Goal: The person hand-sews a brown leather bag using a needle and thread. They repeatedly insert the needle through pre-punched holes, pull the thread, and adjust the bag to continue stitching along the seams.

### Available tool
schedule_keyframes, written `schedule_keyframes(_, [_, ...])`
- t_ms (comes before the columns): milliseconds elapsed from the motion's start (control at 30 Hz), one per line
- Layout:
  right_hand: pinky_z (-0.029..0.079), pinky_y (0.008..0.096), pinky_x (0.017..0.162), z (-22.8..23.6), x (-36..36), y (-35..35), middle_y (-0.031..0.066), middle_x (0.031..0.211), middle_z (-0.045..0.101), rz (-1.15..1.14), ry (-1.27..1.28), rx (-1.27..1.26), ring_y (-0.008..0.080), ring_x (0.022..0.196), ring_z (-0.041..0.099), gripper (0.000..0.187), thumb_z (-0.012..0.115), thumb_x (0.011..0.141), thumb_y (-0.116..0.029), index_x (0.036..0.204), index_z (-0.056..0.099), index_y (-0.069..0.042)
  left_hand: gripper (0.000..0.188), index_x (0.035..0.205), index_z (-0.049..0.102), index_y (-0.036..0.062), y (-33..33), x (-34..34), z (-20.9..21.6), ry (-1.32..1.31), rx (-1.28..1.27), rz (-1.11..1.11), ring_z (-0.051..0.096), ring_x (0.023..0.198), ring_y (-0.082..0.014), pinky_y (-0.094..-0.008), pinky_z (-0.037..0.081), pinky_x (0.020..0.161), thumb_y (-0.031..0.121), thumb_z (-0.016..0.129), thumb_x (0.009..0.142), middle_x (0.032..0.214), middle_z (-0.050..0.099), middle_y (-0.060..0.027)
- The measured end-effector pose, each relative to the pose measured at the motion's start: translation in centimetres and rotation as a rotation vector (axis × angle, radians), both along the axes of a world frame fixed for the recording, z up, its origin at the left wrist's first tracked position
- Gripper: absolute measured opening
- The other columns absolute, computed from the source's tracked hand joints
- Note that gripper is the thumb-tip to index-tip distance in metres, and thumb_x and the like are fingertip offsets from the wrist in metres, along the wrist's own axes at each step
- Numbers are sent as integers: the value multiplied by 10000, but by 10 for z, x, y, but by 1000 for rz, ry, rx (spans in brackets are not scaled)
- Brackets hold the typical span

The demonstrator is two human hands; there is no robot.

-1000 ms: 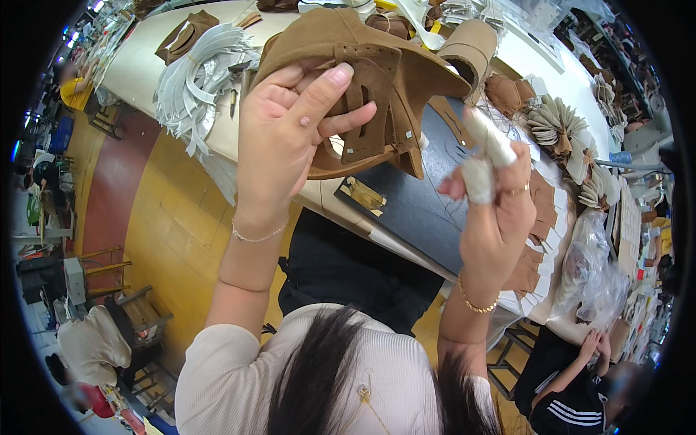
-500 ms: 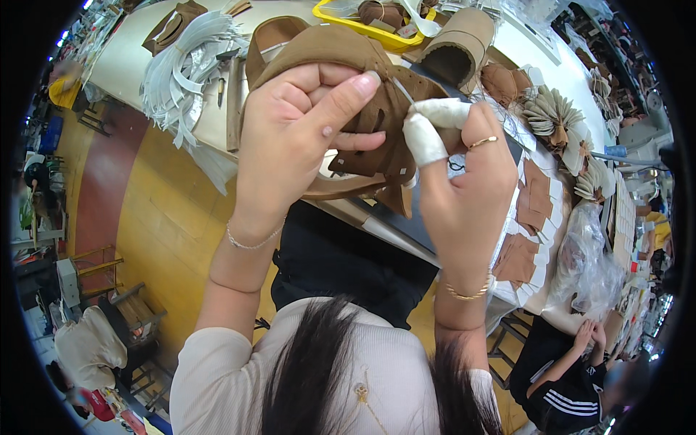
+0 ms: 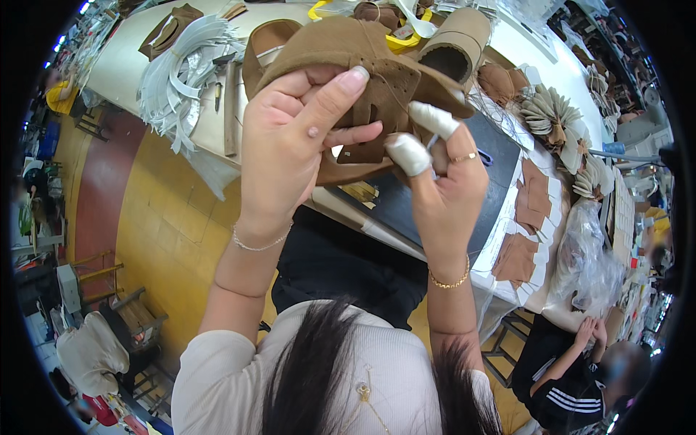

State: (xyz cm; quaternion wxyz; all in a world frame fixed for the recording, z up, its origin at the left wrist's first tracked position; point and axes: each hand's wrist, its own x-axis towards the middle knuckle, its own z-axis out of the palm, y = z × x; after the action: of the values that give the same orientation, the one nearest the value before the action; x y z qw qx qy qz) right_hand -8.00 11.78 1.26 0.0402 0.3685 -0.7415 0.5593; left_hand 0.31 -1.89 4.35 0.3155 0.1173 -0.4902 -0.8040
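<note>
A brown suede piece [image 3: 341,43] with rows of small punched holes and cut slots is held up above the table's near edge. My left hand [image 3: 290,134] is closed on it, thumb pressed on the front by the holes, fingers partly behind. A fine dark thread [image 3: 392,91] runs across the suede from near that thumb. Just right of the piece is my right hand [image 3: 449,181], its thumb and index finger wrapped in white tape. Its fingers are curled and partly blurred; what they hold is hidden.
A dark mat [image 3: 478,167] lies on the table beneath my right hand. A cardboard tube [image 3: 464,36] and yellow basket [image 3: 402,42] stand behind the piece. White strips [image 3: 174,80] lie left; brown suede cutouts [image 3: 533,196] and a plastic bag [image 3: 587,261] lie right. Another person [image 3: 573,391] sits at lower right.
My right hand has moved slightly down and left, and its taped thumb and index finger have come farther apart. The light strand between them and the suede no longer shows. The suede piece has turned, showing more holes.
</note>
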Motion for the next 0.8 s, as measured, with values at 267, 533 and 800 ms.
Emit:
schedule_keyframes(267, [423,335,658,24,16,20,101,907,463,171,299,64,253,819,492,226,751,718,-45,935,690,-64,174,1022,623,10,-4,-14,-18,-12,219,-226,680,842,-134,-325,610,682,154,612,925,974,678,-62])
schedule_keyframes(533, [409,509,979,3,1,19,188,979,616,369,253,-250,338,876,653,231,539,945,-232,862,571,-19,340,989,596,-33,16,-37,-18,-113,74,-167,645,761,-100,-265,586,603,300,625,931,912,658,-80])
schedule_keyframes(800, [476,374,569,-8,9,12,84,689,544,467,391,-363,256,578,541,240,731,780,-182,871,583,-17,334,759,582,6,32,-34,-15,-152,90,-100,495,481,-28,-178,412,425,293,666,909,652,575,-2])
